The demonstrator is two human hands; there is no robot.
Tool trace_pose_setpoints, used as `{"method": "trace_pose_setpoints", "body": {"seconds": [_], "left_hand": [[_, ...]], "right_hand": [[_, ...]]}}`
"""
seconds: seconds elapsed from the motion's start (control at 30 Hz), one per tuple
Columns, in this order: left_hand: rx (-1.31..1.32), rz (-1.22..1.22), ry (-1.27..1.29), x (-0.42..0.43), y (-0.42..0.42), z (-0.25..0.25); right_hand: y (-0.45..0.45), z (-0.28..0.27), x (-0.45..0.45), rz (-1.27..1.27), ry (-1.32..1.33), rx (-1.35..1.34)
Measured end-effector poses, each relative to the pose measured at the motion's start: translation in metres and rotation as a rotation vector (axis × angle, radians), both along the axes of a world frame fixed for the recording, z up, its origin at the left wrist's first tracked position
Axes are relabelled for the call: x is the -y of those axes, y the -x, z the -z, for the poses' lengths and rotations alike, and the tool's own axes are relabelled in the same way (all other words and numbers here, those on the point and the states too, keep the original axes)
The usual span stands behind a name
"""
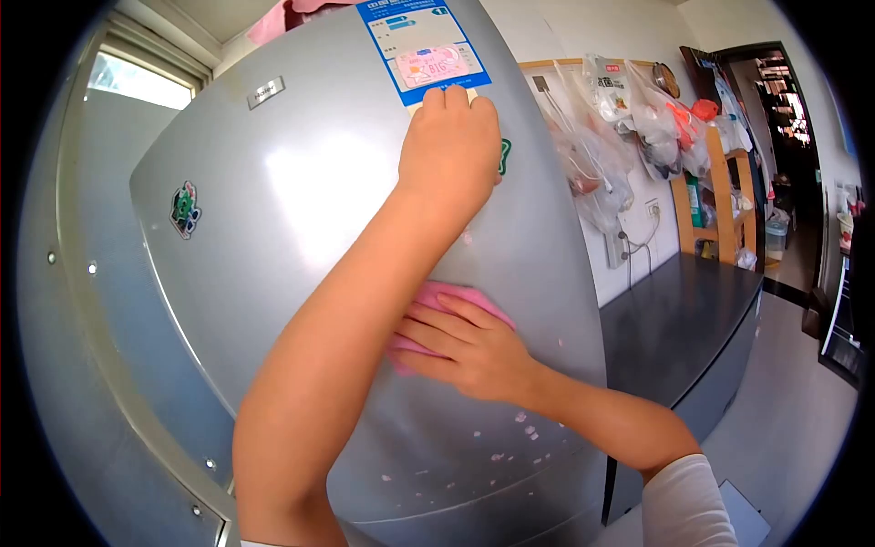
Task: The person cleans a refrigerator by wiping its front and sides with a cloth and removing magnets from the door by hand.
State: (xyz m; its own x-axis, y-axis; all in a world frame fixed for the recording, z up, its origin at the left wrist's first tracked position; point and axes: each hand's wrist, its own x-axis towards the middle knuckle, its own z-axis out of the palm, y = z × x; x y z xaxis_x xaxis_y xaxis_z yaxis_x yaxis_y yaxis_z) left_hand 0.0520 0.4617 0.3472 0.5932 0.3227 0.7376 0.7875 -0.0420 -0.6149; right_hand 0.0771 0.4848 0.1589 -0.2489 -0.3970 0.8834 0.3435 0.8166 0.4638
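Note:
My left hand (451, 141) is closed at the lower edge of a blue-and-white energy label (428, 32) on the silver refrigerator door (228, 182). A small pale edge shows under its fingertips; what they grip is hidden. A pink cartoon sticker (432, 67) sits on the label just above. Lower down, my right hand (474, 356) presses a pink cloth (474, 296) against the door with its fingers spread over it. A green magnet (505, 157) is partly covered by my left hand. Several pale pink flecks (521, 417) dot the door below the cloth.
A cartoon magnet (185, 211) is on the door's left side. To the right stand a dark low cabinet (674, 319) and a wooden shelf (720, 201). Plastic bags (592, 155) hang on the wall beside an outlet (652, 210). A frosted panel (100, 273) borders the left.

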Motion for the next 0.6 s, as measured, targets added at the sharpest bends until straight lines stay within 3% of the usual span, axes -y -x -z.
{"method": "trace_pose_setpoints", "body": {"seconds": [0.17,0.5,0.6], "left_hand": [[0.033,-0.149,0.121,0.009,-0.01,-0.009],[0.061,-0.111,0.194,0.009,-0.005,-0.012],[-0.026,-0.063,0.109,0.001,0.005,-0.013]], "right_hand": [[-0.001,0.0,-0.002,0.014,-0.027,0.006],[0.002,0.002,-0.003,-0.018,-0.014,-0.013],[0.003,0.002,-0.002,-0.023,-0.015,-0.022]]}}
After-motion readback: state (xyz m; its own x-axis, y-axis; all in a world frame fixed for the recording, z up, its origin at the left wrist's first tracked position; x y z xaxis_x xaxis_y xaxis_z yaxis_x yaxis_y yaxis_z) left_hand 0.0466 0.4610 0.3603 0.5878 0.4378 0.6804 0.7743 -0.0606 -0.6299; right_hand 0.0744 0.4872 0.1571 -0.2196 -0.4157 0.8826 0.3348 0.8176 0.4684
